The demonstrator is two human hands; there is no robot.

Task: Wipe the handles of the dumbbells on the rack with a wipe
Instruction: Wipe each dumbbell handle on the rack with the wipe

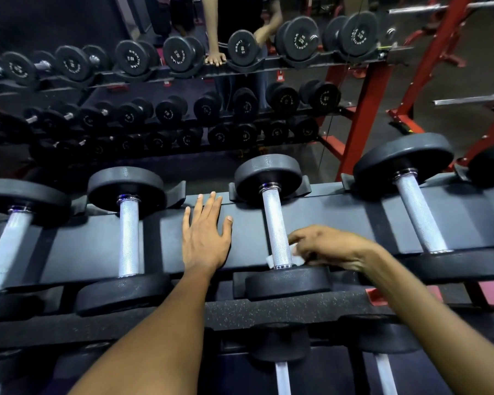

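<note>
The right hand (330,248) curls its fingers (297,238) round a white wipe (293,256), pressed to the near end of a knurled dumbbell handle (275,226) at 6 o'clock of that bar, just above the near weight head. The left hand (204,235) lies flat on the dark rack (248,223), fingers straight and spread, holding nothing, at 9 o'clock of the handle. 4 dumbbells show fully on this tier. A mirror (183,81) stands at 12 o'clock.

Wipe (295,259) mostly hidden under right hand (330,248) and behind the handle (277,228); only white corners show. Leftmost dumbbell (9,235) cut by frame edge. Mirrored plate numbers too blurred to read.
</note>
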